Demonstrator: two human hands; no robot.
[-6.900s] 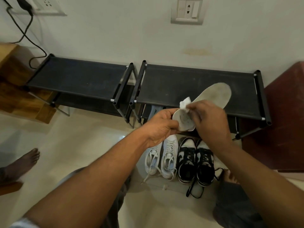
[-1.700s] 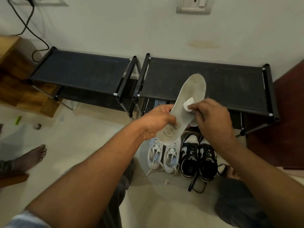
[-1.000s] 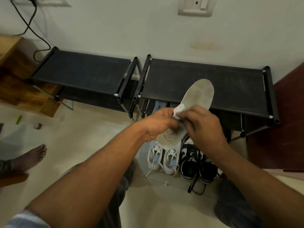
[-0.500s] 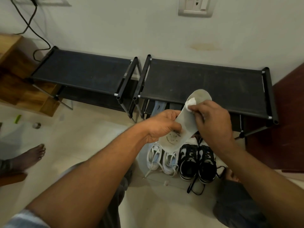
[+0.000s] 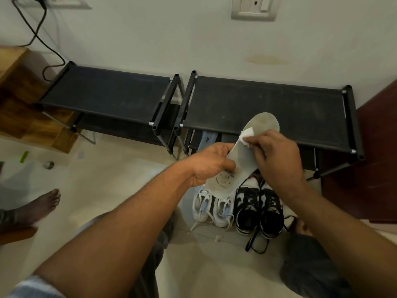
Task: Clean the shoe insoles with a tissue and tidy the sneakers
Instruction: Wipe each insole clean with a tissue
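A pale grey insole [image 5: 243, 155] is held in the air, toe end up and to the right, above the sneakers. My left hand [image 5: 211, 163] grips its heel end, thumb across the printed mark. My right hand [image 5: 277, 160] pinches a small white tissue [image 5: 247, 135] against the insole's upper half. On the floor below stand a white pair of sneakers [image 5: 212, 208] and, to their right, a black-and-white pair [image 5: 258, 211] with loose black laces.
Two black shoe racks [image 5: 268, 104] stand side by side against the wall; a pale blue shoe [image 5: 207, 138] lies on the lower shelf. Another person's bare foot [image 5: 40, 206] is at the left. A wooden stand [image 5: 15, 100] and a red-brown door [image 5: 373, 158] flank the racks.
My right hand has kept rubbing the tissue up and down the insole, now near its upper part. The insole's tilt shifted slightly while my left hand kept hold of the heel.
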